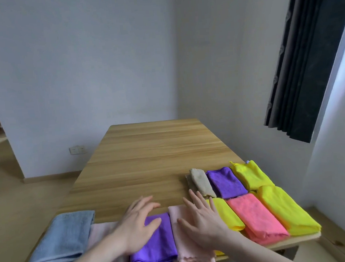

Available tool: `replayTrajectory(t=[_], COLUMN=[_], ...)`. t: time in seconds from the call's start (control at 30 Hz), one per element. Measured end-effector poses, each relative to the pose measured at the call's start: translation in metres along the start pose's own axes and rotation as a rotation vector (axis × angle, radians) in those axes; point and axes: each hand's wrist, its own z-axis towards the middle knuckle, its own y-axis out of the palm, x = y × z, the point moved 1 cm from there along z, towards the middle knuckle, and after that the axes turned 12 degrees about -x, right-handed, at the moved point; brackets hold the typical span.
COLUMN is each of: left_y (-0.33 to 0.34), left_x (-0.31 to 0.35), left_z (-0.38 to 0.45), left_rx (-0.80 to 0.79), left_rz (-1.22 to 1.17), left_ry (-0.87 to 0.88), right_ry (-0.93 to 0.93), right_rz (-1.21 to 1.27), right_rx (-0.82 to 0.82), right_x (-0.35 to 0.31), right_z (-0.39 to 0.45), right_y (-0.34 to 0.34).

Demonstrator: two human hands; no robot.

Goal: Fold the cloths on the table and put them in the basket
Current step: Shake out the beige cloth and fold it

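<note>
Fingers (150,205) of both hands straight, flat on plush purple cloth (154,250), seemingly fringed pink cloth (187,253)

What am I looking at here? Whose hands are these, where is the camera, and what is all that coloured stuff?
There is no machine here: a person wears a camera on the head, so you look down over their own arms. The left hand lies flat on a purple cloth, and the right hand lies flat on a pale pink cloth. Neither grips anything. On the wooden table lie more folded cloths: a blue one at the left, and beige, purple, yellow and a coral pink one at the right. No basket shows in this view.
</note>
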Motion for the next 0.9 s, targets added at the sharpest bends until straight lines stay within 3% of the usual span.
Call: replayTrajectory(t=[0.1, 0.23, 0.5, 0.9], left_y=[0.021, 0.04, 0.044, 0.046], left_x=[0.005, 0.008, 0.011, 0.014], left_z=[-0.021, -0.032, -0.034, -0.043], left_rx=[-0.077, -0.118, -0.023, -0.058], left_rz=[0.115, 0.2, 0.173, 0.118], left_ry=[-0.034, -0.092, -0.071, -0.08], right_ry=[0.028, 0.039, 0.03, -0.028], right_rz=[0.041, 0.055, 0.083, 0.091], right_rx=[-0.04, 0.047, 0.117, 0.119], right_x=[0.001, -0.001, -0.001, 0.003], right_z=[-0.009, -0.013, -0.016, -0.023], right_y=[0.011, 0.018, 0.018, 0.022])
